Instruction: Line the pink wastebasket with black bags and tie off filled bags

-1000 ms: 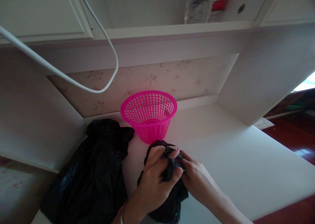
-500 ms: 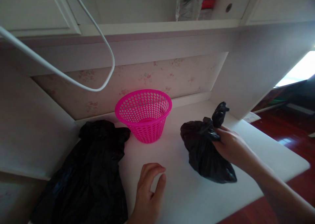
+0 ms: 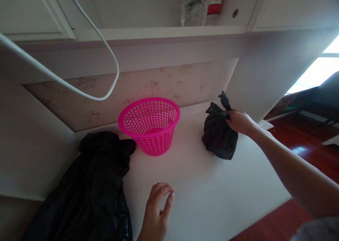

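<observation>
My right hand (image 3: 239, 122) is closed around the gathered neck of a small, filled black garbage bag (image 3: 220, 136), whose twisted top sticks up past my fingers. The bag hangs upright at the right rear of the white tabletop; whether its bottom touches the surface I cannot tell. Low in the middle, my left hand (image 3: 158, 207) holds nothing, its fingers loosely curled and the thumb tip close to the index finger. A bright pink plastic basket (image 3: 156, 142) with a perforated wall stands upright against the back, between the bags. To its left lies a large crumpled black plastic bag (image 3: 92, 188).
A white cable (image 3: 99, 98) loops down at upper left, in front of the wallpapered back panel (image 3: 152, 85). Overhead, a shelf (image 3: 159, 32) carries a clear plastic package (image 3: 194, 13) and a red-and-white container (image 3: 215, 2). White side panels flank the tabletop (image 3: 196, 198).
My right hand has lifted the small bag and carried it back toward the rear wall, so it now hangs more upright. My left hand has drawn slightly lower, thumb and index closer together.
</observation>
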A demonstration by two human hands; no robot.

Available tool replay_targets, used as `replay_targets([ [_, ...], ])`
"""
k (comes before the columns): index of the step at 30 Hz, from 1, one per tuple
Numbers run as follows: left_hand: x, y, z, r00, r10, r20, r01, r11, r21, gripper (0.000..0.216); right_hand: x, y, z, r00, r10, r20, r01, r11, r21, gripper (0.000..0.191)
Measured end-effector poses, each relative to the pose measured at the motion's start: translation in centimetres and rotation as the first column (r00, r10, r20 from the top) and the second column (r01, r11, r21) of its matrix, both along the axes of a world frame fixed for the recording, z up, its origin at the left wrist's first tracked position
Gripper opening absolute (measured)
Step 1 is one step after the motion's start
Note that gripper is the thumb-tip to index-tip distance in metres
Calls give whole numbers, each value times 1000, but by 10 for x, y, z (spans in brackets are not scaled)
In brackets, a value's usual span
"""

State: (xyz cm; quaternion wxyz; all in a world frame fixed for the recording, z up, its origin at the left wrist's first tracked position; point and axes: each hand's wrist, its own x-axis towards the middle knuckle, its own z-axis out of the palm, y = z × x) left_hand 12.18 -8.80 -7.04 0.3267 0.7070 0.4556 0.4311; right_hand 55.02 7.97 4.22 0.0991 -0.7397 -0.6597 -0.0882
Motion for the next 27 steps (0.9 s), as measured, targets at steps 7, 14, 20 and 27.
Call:
replay_targets([
  [7,0,0,-4,999,26,20,-24,996,-88,24,10,42,-18,998,22,-51,-24,999,-45,33],
  [14,-3,0,-20,999,40,-12,-40,999,-20,22,8,43,-46,982,17,-187,-14,1000,16,57],
  [20,1,-1,-29,998,6,-65,-2,999,54,22,4,23,-51,965,3,-261,32,991,128,81],
  [27,-20,-5,-16,985,-3,-172,28,989,145,16,-22,-30,-53,959,33,-281,81,920,383,80],
])
